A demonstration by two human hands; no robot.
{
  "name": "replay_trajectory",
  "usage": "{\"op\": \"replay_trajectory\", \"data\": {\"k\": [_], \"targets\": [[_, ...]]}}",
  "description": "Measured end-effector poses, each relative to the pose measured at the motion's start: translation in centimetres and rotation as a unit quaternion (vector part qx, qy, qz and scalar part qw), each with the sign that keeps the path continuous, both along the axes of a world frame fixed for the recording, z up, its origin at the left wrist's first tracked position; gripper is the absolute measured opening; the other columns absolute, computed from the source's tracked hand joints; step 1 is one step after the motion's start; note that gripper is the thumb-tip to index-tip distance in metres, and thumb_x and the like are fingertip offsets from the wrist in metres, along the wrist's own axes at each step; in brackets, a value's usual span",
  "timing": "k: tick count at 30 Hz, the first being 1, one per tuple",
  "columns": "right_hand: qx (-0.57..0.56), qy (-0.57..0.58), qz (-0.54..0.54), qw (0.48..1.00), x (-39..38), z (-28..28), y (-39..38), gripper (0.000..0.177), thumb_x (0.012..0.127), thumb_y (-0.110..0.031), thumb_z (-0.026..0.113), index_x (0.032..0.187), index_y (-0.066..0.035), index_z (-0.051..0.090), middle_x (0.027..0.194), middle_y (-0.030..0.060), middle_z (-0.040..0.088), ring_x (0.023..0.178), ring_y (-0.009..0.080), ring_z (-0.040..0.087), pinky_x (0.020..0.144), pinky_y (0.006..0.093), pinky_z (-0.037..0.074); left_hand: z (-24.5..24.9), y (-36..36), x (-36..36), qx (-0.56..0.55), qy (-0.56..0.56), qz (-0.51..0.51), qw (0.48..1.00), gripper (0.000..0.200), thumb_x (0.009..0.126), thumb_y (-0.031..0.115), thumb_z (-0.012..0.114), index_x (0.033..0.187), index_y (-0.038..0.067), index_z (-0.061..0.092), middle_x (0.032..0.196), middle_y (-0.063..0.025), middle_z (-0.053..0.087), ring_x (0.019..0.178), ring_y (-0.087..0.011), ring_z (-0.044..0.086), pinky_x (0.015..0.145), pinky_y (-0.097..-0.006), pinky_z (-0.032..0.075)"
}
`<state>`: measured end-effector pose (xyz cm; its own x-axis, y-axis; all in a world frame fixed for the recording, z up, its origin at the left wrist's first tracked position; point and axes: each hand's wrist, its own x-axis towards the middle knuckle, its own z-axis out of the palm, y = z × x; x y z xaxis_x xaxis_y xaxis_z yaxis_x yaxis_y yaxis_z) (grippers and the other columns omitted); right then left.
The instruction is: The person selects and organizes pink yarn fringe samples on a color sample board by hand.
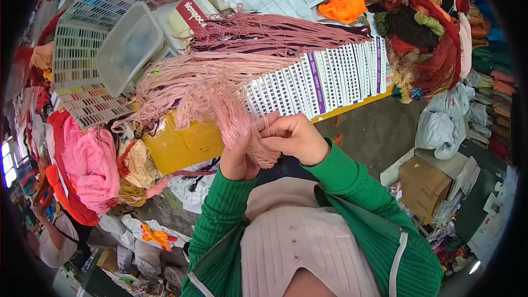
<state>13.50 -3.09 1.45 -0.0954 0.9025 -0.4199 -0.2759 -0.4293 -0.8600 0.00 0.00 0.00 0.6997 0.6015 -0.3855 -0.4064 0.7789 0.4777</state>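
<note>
Pink thread bundle (231, 115), wrapped in my left hand (240, 153) and pinched by my right hand (295, 138) at the near left end of the punched cards (286, 88), seems light, soft, tangle-prone, best gripped around its gathered middle.

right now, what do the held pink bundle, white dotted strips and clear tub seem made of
Pink bundle: thread, slightly glossy, from its fine strands; fibre unclear. White dotted strips: probably matte card or plastic, thin, flat. Tub: likely smooth plastic, translucent walls.
</note>
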Motion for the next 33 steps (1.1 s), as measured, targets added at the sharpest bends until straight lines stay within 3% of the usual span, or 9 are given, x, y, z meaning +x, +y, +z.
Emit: {"op": "replay_trajectory", "data": {"k": [3,6,9,13,15,19,22,27,33], "targets": [[-0.092,0.073,-0.014,0.993,-0.3,0.8,-0.5,0.009,0.072,-0.005,0.055,0.074,0.004,0.057,0.06,-0.0014,0.052,0.047,0.0015,0.039,0.044,0.0167,0.033,0.6,0.0,-1.0,-0.021,0.022,-0.018,0.999,0.07,0.077,0.048,0.035,0.115,-0.01,0.029,0.112,-0.0173,0.041,0.1,-0.023,0.044,0.086,-0.0311,0.034],[-0.084,0.167,-0.086,0.979,-1.0,1.3,-0.9,0.007,0.071,0.003,0.052,0.074,0.004,0.058,0.069,0.006,0.055,0.044,0.0022,0.036,0.039,0.0167,0.025,1.4,0.0,-1.5,-0.14,-0.084,0.033,0.986,0.051,0.078,0.03,0.047,0.11,-0.008,0.037,0.106,-0.0159,0.046,0.094,-0.0206,0.048,0.08,-0.0295,0.038],[-0.017,0.075,-0.076,0.994,-1.7,1.0,-1.4,0.007,0.069,0.004,0.053,0.074,0.004,0.058,0.077,0.0094,0.056,0.045,0.0029,0.037,0.039,0.0167,0.026,1.7,-1.0,-1.8,0.098,0.103,0.041,0.989,0.042,0.076,0.013,0.049,0.111,-0.006,0.037,0.103,-0.0157,0.048,0.093,-0.0223,0.049,0.08,-0.0337,0.04],[-0.023,0.101,-0.082,0.991,-2.1,1.7,-1.4,0.009,0.068,0.004,0.052,0.075,0.004,0.058,0.087,0.0119,0.056,0.046,0.0038,0.038,0.04,0.0169,0.028,1.7,-0.4,-2.7,0.027,0.043,0.021,0.999,0.037,0.077,0.014,0.047,0.107,-0.007,0.04,0.104,-0.0158,0.048,0.094,-0.0223,0.049,0.08,-0.0338,0.04],[-0.051,0.153,-0.106,0.981,-2.3,2.3,-1.1,0.004,0.07,0.001,0.055,0.073,0.003,0.057,0.059,-0.0001,0.05,0.045,0.0025,0.036,0.04,0.0168,0.028,1.7,-0.1,-3.0,-0.028,-0.029,0.02,0.999,0.034,0.078,0.014,0.045,0.105,-0.007,0.042,0.102,-0.0154,0.049,0.093,-0.0218,0.05,0.08,-0.0331,0.04],[-0.062,0.184,-0.091,0.977,-2.4,2.2,-1.1,0.005,0.071,0.0,0.054,0.074,0.002,0.057,0.063,0.0009,0.052,0.045,0.0031,0.037,0.041,0.0172,0.028,1.8,0.1,-3.4,-0.067,-0.07,0.001,0.995,0.034,0.079,0.016,0.044,0.105,-0.007,0.042,0.099,-0.0151,0.051,0.09,-0.0215,0.051,0.079,-0.0324,0.041],[-0.065,0.181,-0.1,0.976,-2.7,2.6,-0.9,0.007,0.071,-0.002,0.055,0.076,0.002,0.057,0.068,0.0023,0.054,0.046,0.0037,0.038,0.041,0.0168,0.028,2.0,0.0,-3.6,0.014,-0.048,0.034,0.998,0.035,0.079,0.018,0.046,0.103,-0.008,0.044,0.092,-0.0145,0.053,0.078,-0.0204,0.055,0.068,-0.0302,0.045],[-0.076,0.264,-0.075,0.959,-2.2,2.1,-0.8,0.013,0.076,-0.008,0.052,0.085,0.002,0.054,0.063,0.0015,0.052,0.043,0.0024,0.031,0.039,0.0165,0.025,1.6,0.2,-3.9,-0.032,-0.051,0.051,0.997,0.034,0.082,0.02,0.04,0.103,-0.007,0.045,0.099,-0.0154,0.051,0.089,-0.0216,0.051,0.075,-0.034,0.043],[-0.135,0.232,-0.074,0.96,-2.3,3.2,-0.3,0.011,0.077,-0.008,0.051,0.085,-0.001,0.052,0.055,-0.0057,0.042,0.042,0.0004,0.025,0.038,0.0165,0.018,1.8,0.4,-3.7,-0.074,-0.063,0.052,0.994,0.035,0.084,0.019,0.035,0.107,-0.006,0.042,0.108,-0.0155,0.045,0.097,-0.0214,0.046,0.082,-0.0341,0.039]]}}
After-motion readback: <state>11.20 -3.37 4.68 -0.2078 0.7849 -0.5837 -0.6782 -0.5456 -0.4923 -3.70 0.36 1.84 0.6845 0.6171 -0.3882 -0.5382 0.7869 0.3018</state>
